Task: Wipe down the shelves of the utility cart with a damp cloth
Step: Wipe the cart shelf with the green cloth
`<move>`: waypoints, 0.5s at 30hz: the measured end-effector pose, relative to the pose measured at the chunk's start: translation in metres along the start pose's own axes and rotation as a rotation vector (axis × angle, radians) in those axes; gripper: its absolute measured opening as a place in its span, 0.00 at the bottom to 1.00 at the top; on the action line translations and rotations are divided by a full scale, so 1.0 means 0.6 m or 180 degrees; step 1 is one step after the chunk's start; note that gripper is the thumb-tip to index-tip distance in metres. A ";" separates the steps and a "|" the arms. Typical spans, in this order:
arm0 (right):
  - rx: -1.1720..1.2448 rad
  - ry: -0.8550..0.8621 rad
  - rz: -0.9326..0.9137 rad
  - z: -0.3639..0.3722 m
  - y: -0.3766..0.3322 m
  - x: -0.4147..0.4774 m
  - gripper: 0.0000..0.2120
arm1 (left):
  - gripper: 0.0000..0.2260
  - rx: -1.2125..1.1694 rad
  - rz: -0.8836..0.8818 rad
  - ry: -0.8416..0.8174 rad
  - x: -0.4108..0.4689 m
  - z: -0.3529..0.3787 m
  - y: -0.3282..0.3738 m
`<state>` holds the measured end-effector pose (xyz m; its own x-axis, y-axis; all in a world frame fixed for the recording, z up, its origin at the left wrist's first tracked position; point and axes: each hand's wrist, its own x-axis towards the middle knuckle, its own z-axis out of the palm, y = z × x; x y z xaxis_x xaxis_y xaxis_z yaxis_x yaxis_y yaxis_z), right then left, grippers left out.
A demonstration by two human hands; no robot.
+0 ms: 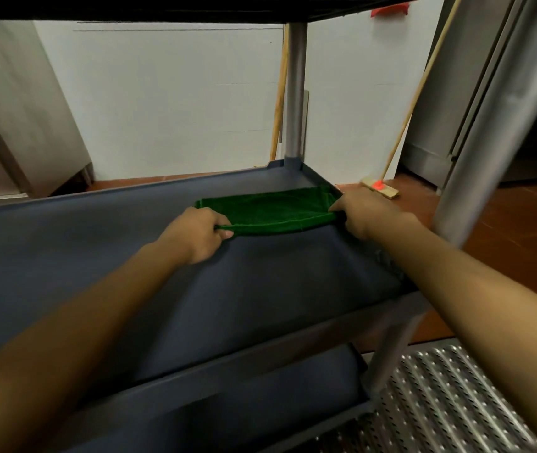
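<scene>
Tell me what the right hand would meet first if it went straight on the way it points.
The right hand points far-left across the green cloth it pinches, so that comes first; past it, likely the shelf's raised far rim, though depth is unclear.

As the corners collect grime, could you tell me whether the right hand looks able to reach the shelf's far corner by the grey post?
Probably yes: the right hand grips the green cloth on the dark blue plastic shelf just short of that corner, and nothing lies between them.
</scene>
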<state>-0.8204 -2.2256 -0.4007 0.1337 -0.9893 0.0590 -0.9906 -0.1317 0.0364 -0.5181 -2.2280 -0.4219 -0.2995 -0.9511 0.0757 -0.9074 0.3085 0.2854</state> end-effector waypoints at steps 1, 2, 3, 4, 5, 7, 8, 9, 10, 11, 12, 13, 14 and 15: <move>-0.0024 -0.0003 0.0000 -0.002 -0.003 -0.010 0.19 | 0.08 -0.0028 -0.0012 -0.0006 -0.005 0.000 0.002; -0.0052 -0.0019 -0.0010 -0.004 -0.007 -0.020 0.18 | 0.09 -0.0063 -0.0029 0.0003 -0.010 0.001 0.002; -0.0086 -0.0025 -0.0026 -0.005 -0.010 -0.031 0.17 | 0.11 -0.0079 -0.0048 0.0023 -0.015 0.001 0.003; -0.0134 -0.0018 -0.0046 -0.007 -0.013 -0.040 0.16 | 0.12 -0.0073 -0.0067 0.0039 -0.019 0.002 0.003; -0.0197 -0.0005 -0.0066 -0.009 -0.016 -0.049 0.16 | 0.13 -0.0056 -0.0073 0.0046 -0.024 0.003 0.002; -0.0322 0.0021 -0.0084 -0.014 -0.019 -0.070 0.17 | 0.14 -0.0033 -0.0059 0.0046 -0.033 0.006 0.002; -0.0397 0.0028 -0.0087 -0.016 -0.019 -0.079 0.17 | 0.14 -0.0032 -0.0043 0.0049 -0.037 0.007 0.003; -0.0490 0.0025 -0.0084 -0.017 -0.020 -0.087 0.16 | 0.14 -0.0038 -0.0024 0.0055 -0.041 0.008 0.004; -0.0584 0.0015 -0.0076 -0.016 -0.021 -0.095 0.15 | 0.14 -0.0044 -0.0011 0.0057 -0.046 0.008 0.005; -0.0660 0.0019 -0.0072 -0.016 -0.024 -0.102 0.14 | 0.14 -0.0048 -0.0007 0.0053 -0.051 0.008 0.007; -0.0708 0.0040 -0.0077 -0.016 -0.027 -0.109 0.13 | 0.14 -0.0048 -0.0009 0.0044 -0.057 0.009 0.009; -0.0744 0.0068 -0.0088 -0.016 -0.030 -0.115 0.13 | 0.14 -0.0042 -0.0014 0.0036 -0.063 0.009 0.011; -0.0784 0.0090 -0.0103 -0.017 -0.031 -0.121 0.12 | 0.15 -0.0033 -0.0019 0.0032 -0.068 0.009 0.013; -0.0824 0.0104 -0.0121 -0.017 -0.033 -0.127 0.11 | 0.15 -0.0026 -0.0019 0.0029 -0.073 0.010 0.015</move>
<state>-0.8109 -2.1470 -0.3959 0.1756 -0.9808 0.0849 -0.9453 -0.1439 0.2929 -0.5148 -2.1832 -0.4281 -0.2913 -0.9531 0.0826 -0.9067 0.3026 0.2938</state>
